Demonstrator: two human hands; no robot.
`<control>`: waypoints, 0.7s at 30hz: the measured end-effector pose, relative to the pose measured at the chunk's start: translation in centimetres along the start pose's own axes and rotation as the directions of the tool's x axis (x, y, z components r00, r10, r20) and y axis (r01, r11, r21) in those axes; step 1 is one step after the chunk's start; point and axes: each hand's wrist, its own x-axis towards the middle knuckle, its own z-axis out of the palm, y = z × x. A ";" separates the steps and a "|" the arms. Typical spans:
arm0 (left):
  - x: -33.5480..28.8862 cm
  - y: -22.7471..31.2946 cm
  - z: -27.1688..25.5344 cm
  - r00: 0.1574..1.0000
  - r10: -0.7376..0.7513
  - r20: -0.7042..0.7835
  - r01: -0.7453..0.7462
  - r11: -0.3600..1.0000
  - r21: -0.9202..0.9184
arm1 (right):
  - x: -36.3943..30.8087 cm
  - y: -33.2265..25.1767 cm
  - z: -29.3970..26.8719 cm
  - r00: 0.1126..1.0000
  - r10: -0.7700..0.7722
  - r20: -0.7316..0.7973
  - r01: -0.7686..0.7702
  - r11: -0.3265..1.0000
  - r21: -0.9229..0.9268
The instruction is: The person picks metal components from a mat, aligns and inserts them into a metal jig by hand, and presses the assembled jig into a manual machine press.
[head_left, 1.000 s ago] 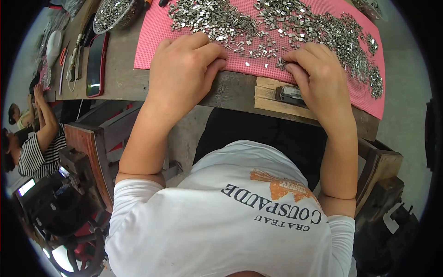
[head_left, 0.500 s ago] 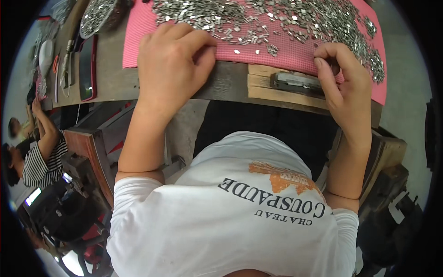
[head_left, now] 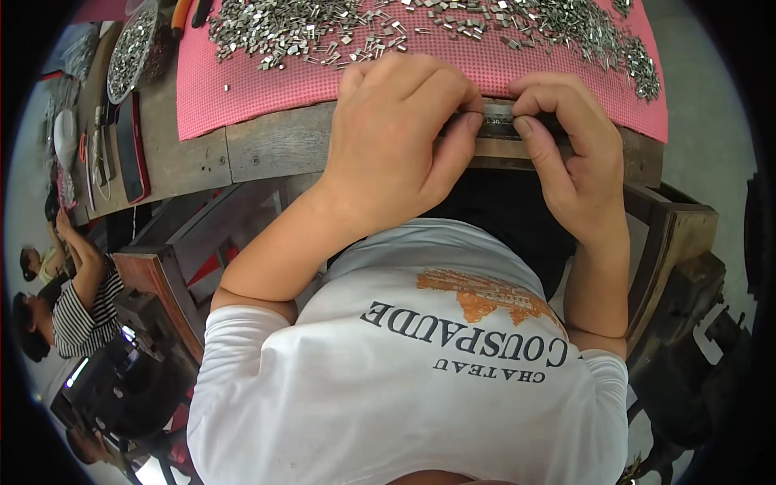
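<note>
My left hand (head_left: 404,133) and my right hand (head_left: 574,149) face each other at the bench's near edge. Between their fingertips shows a narrow metal fixture (head_left: 498,115) with a row of small parts along it. Thumb and forefinger of the left hand pinch together at its left end; whatever is in them is hidden. The right thumb and curled forefinger also close at its right end, and their content is too small to make out. Beyond both hands, many small silvery two-legged metal parts (head_left: 283,31) lie scattered over a pink textured mat (head_left: 242,105).
A clear bowl (head_left: 145,61) of similar parts stands at the far left, beside orange-handled pliers (head_left: 181,18). A dark flat case with a red edge (head_left: 132,149) lies on the wooden bench (head_left: 271,144). Further left, a person in a striped top (head_left: 74,319) sits working.
My left hand has moved right, from the mat's left part to the metal fixture. The right hand has shifted slightly left to the fixture's other end. The whole view has turned a little.
</note>
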 end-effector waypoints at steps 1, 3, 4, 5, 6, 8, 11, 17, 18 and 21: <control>0.1 0.1 0.3 1.000 0.006 0.004 -0.006 0.999 0.037 | -0.1 0.1 0.0 1.000 0.012 -0.009 -0.012 1.000 0.017; 0.3 0.1 0.7 1.000 0.012 0.016 -0.013 0.997 0.072 | -0.1 0.5 -0.1 1.000 -0.002 -0.013 0.002 1.000 0.008; 0.4 0.0 0.9 1.000 0.019 0.018 -0.020 0.998 0.058 | -0.1 0.6 -0.2 1.000 -0.023 -0.013 0.023 1.000 -0.002; 0.5 0.0 1.1 1.000 0.025 0.019 -0.026 0.999 0.044 | -0.1 0.8 -0.2 1.000 -0.017 -0.016 0.017 1.000 0.000; 0.6 0.1 1.3 0.999 0.025 0.025 -0.026 0.999 0.042 | -0.2 0.9 -0.2 0.999 -0.026 -0.020 0.026 1.000 -0.009; 0.9 0.2 1.6 0.999 0.051 -0.001 -0.050 0.994 0.093 | -0.2 1.1 -0.5 0.999 -0.032 -0.026 0.031 0.999 -0.016; 1.0 0.3 1.8 0.999 0.052 0.006 -0.052 0.986 0.155 | -0.3 1.3 -0.7 0.997 -0.062 0.045 0.066 0.993 -0.100; 1.2 0.7 1.8 0.997 0.061 0.039 -0.070 0.960 0.273 | -0.2 1.2 -0.3 0.995 -0.102 0.002 0.101 0.979 -0.177; 1.2 0.6 1.8 0.997 0.061 0.042 -0.070 0.960 0.271 | -0.2 1.1 -0.3 0.991 -0.135 0.001 0.132 0.968 -0.212; 1.2 0.3 2.2 0.994 0.101 0.035 -0.107 0.952 0.287 | -0.5 1.3 -0.3 0.985 -0.175 -0.012 0.166 0.954 -0.251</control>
